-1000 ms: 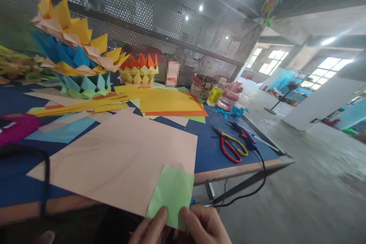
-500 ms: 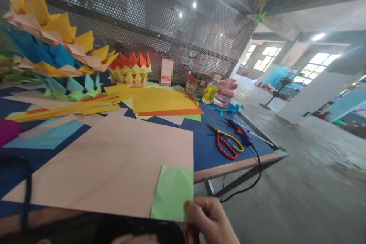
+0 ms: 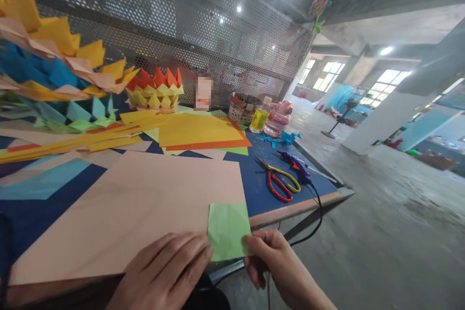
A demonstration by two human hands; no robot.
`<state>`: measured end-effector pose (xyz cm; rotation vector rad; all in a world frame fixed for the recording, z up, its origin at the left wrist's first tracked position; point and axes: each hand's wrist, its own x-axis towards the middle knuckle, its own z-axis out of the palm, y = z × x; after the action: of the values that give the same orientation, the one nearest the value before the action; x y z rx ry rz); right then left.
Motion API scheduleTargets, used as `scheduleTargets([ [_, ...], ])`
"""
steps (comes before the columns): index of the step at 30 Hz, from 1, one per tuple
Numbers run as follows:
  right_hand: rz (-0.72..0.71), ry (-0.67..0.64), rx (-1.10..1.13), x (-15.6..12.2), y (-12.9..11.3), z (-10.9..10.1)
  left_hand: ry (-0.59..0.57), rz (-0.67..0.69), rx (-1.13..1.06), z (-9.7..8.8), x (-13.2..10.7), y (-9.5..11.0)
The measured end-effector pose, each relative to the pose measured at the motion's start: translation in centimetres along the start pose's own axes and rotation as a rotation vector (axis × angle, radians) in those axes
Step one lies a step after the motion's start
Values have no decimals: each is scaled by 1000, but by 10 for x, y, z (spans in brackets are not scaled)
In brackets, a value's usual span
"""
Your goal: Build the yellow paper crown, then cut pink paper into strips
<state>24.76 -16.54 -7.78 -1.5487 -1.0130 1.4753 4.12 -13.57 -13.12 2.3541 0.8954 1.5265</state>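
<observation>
A small light-green paper square (image 3: 228,230) lies over the near right corner of a big pale-pink sheet (image 3: 145,203) on the blue table. My right hand (image 3: 274,261) pinches the green square's lower right edge between thumb and fingers. My left hand (image 3: 167,271) rests flat on the pink sheet with its fingers stretched out, the fingertips touching the green square's left edge.
Red-and-yellow scissors (image 3: 279,181) and a blue glue gun (image 3: 296,164) with a black cord lie at the table's right end. Yellow and orange sheets (image 3: 198,131), folded paper crowns (image 3: 154,89), a basket (image 3: 242,108) and bottles (image 3: 259,118) stand farther back. A perforated metal screen rises behind.
My left hand has come up from below the frame and lies flat on the pink sheet. The green square now sits flatter, with my right hand still pinching its edge.
</observation>
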Motion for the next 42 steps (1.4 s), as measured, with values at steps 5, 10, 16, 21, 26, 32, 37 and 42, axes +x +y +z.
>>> scheduleTargets([
  [5, 15, 26, -10, 6, -3, -9, -170, 327, 250, -4, 11, -13],
  [10, -34, 86, -59, 4, -9, -17, -177, 338, 273, 2, 17, -14],
  [16, -282, 257, -513, -1, -30, -44, -76, 151, 266, 15, 24, 3],
  [21, -491, 681, -1211, 15, -49, -82, -5, 63, 278, 25, 31, 15],
  [26, -346, 586, -1345, 37, -60, -101, -34, 63, 289, 25, 28, 13],
  [32, -291, 529, -1345, 49, -73, -104, -136, 82, 351, 22, 20, 7],
  [37, -313, 529, -1252, 29, -66, -96, -171, 97, 394, 20, 21, 5],
  [42, -335, 191, -684, -16, -48, -66, -166, 139, 408, 18, 22, 2],
])
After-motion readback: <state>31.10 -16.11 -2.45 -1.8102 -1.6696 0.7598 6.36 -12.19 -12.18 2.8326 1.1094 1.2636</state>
